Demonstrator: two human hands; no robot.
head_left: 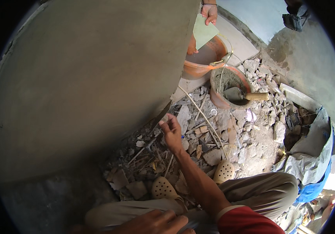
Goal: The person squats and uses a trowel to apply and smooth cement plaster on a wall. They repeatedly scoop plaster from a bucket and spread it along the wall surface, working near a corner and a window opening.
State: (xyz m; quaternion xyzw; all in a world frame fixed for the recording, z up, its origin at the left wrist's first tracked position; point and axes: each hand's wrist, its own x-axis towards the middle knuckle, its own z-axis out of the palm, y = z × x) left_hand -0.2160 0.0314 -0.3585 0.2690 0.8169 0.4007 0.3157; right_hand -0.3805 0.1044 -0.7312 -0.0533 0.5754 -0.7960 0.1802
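My right hand [171, 132] reaches to the lower edge of a grey plastered wall [97, 70]. Its thumb and fingers are pinched beside a thin dark strip [162, 113] along that edge; whatever is between the fingertips is too small to name. Low in the picture, my left hand [155, 223] lies over my lap with its fingers loosely stretched, partly cut off by the frame. Beyond the wall's edge another person's hand [209, 15] grips a pale green flat sheet [205, 31]. That person's second hand [192, 46] is at the sheet's lower corner, over an orange basin [198, 69] of greyish water.
A mortar-smeared bucket [219, 100] holds wet mortar and a trowel [256, 96] with a wooden handle. Broken rubble [213, 156] covers the ground around my tan clogs [225, 171]. A thin pale cable [203, 112] crosses it. Grey and blue sheeting [310, 156] lies at the right.
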